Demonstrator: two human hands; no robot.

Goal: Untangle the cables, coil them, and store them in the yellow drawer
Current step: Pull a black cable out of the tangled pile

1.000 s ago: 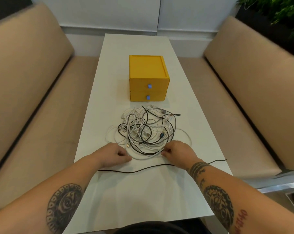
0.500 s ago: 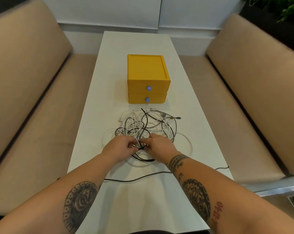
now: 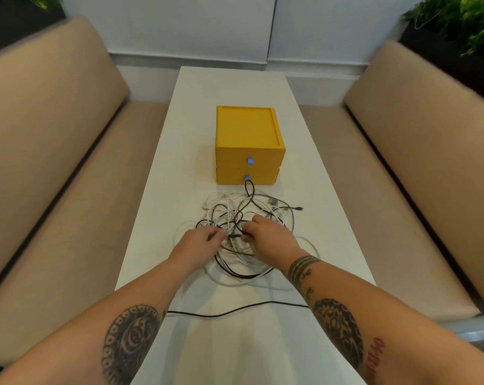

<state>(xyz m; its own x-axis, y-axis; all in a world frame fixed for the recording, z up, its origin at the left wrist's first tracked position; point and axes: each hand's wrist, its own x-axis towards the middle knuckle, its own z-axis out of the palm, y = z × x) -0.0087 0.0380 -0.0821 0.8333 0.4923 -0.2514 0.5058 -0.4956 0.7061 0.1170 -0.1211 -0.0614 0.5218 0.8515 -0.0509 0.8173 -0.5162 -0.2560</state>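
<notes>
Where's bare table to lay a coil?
Bare: the table beyond the yellow drawer unit, strips either side of it, and the near end short of the loose black cable. Crowded: the cable tangle, gripped by left hand and right hand.

Table top: white, smooth, matt, laminate-like. Yellow drawer unit: smooth plastic, faint satin sheen; pull tabs pale blue, material unclear. Cables: white and black, smooth plastic sheath, slight gloss. Bench cushions: tan upholstery, matt, smooth. Wall panels: pale, smooth.

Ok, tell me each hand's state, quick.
Left hand: pinching cables in the tangle.
Right hand: pinching cables too.
</notes>
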